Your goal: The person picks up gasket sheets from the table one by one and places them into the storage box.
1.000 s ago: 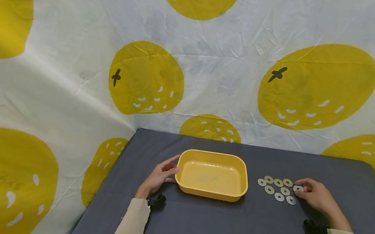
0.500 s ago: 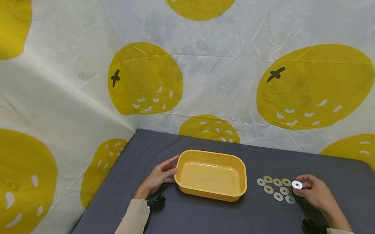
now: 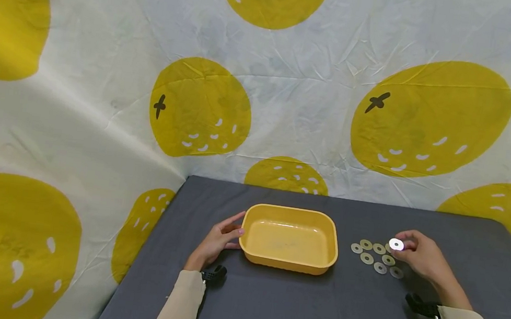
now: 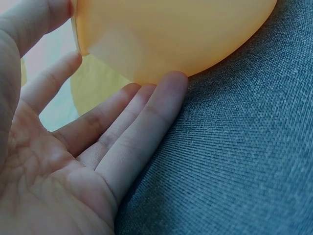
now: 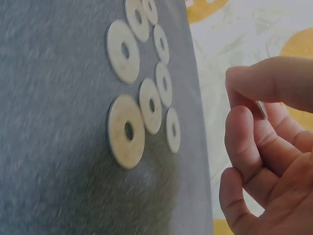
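A yellow rectangular tub (image 3: 288, 266) stands on the dark grey cloth. My left hand (image 3: 215, 242) rests against the tub's left side, thumb at the rim. In the left wrist view its fairly straight fingers (image 4: 139, 129) touch the outer wall near the cloth. Between thumb and fingers, my right hand (image 3: 426, 258) pinches a shiny flat metal washer (image 3: 396, 244) above the cloth. Only a sliver of that washer's edge shows in the right wrist view. Several more washers (image 3: 380, 268) lie flat in a loose group below and left of the right hand.
The grey cloth (image 3: 285, 310) covers the table, whose far edge meets a white hanging sheet (image 3: 299, 112) printed with yellow fruit. That sheet also runs along the left side. Cloth lies between the tub and the washers.
My right hand has lifted one washer off the cloth and carried it a little up and to the left. The left hand and the tub stay where they were.
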Demonstrator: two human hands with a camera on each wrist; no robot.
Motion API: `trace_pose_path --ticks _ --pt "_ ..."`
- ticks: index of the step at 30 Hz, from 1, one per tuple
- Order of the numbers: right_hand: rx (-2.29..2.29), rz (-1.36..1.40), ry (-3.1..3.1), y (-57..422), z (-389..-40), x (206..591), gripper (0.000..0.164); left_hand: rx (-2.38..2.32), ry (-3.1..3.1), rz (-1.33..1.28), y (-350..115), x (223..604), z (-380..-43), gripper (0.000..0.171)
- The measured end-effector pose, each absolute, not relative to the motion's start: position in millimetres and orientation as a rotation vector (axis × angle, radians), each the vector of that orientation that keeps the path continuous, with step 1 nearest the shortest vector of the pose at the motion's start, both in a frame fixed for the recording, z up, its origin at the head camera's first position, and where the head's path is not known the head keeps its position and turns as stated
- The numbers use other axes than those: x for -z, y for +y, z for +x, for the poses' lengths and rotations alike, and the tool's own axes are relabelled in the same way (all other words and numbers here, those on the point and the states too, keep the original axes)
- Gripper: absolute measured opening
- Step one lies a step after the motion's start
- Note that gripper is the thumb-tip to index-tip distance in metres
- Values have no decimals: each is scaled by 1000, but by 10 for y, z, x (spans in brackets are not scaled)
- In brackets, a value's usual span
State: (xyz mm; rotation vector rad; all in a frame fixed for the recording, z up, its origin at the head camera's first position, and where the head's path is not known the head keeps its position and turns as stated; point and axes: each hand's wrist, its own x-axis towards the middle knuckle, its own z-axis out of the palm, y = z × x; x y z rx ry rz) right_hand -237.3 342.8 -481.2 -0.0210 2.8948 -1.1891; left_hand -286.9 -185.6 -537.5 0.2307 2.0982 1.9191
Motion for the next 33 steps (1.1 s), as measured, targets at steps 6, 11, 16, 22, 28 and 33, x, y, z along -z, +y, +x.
trace_pose_path --ticks 6,11,16,22,28,33 --pt "1210 -54 2912 3300 -2383 4739 45 -1915 2104 236 -1854 5380 -2877 64" --pt "1200 -94 2945 3178 -2373 4678 46 -1920 2092 240 -1852 5377 -2874 64" --pt "1155 -80 2989 3055 -2379 4630 48 -1926 2078 242 -1858 5370 -2866 64" --pt "1147 -43 3039 2923 -2399 4588 47 -1918 2076 258 -1862 5361 -2874 63" --pt "1158 -95 3072 2832 -2432 4570 46 -1921 2076 245 -1862 5360 -2882 63" --pt "1158 -119 3079 2771 -2461 4575 42 -1925 2070 238 -1863 5361 -2879 62"
